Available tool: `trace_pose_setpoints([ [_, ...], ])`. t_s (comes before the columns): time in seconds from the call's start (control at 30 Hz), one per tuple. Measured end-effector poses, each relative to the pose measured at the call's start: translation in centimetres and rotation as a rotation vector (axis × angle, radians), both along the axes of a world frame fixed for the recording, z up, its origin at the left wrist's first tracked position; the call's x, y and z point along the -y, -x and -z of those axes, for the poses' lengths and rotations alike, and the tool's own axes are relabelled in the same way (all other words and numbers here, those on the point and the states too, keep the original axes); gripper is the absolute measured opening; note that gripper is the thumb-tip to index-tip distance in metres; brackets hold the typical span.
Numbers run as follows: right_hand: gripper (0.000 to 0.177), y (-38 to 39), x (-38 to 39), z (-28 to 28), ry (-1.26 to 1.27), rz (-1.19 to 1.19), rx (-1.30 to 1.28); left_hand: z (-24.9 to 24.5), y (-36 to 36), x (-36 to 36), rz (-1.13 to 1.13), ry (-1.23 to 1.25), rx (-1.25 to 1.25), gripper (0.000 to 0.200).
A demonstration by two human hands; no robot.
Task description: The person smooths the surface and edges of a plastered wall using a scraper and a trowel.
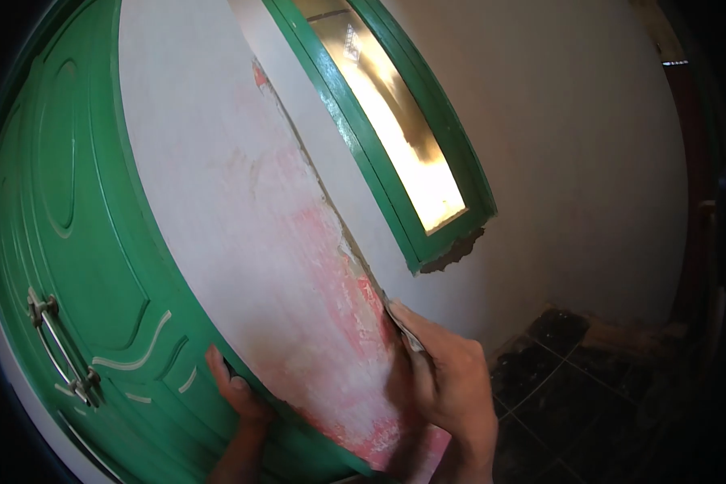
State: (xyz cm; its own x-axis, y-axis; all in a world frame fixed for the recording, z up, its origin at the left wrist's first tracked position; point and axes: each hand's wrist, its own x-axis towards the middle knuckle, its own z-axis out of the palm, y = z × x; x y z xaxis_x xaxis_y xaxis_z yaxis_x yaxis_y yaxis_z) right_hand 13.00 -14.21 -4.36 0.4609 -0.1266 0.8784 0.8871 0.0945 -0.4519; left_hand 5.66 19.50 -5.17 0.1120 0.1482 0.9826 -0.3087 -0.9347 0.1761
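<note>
Right hand [450,381] with scraper [403,327] at pink wall corner [353,250], left hand [235,393] on green door [64,242].

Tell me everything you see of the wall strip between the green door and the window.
The wall strip is pale plaster with an outer corner, slanting between the green door and green window frame. Its lower part shows pink-red patches and a chipped corner edge. The right hand presses a thin grey piece on that corner; the left hand touches its door-side edge.

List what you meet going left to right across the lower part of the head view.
Door handle → left hand → pink-stained wall → right hand, gripping a scraper → dark floor tiles.
</note>
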Motion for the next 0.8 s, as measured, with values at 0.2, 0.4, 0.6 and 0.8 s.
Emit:
trace_pose_setpoints([
  [0.2, 0.049, 0.3, -0.4, -0.8, 0.023, 0.08, 0.005, 0.7, -0.3, -0.7, 0.01, -0.025, 0.022, 0.103],
  [0.4, 0.046, -0.6, -0.8, -0.6, -0.067, -0.001, 0.051, 0.4, 0.0, -0.6, 0.041, -0.01, 0.007, 0.104],
  [0.6, 0.048, 0.2, 0.4, -0.3, 0.026, 0.008, 0.02, 1.0, -0.3, -1.2, 0.021, 0.004, 0.016, 0.106],
  [0.8, 0.049, -0.6, -1.7, -2.9, -0.117, 0.033, 0.134, 0.7, 0.0, -2.1, 0.117, -0.007, -0.037, 0.104],
])
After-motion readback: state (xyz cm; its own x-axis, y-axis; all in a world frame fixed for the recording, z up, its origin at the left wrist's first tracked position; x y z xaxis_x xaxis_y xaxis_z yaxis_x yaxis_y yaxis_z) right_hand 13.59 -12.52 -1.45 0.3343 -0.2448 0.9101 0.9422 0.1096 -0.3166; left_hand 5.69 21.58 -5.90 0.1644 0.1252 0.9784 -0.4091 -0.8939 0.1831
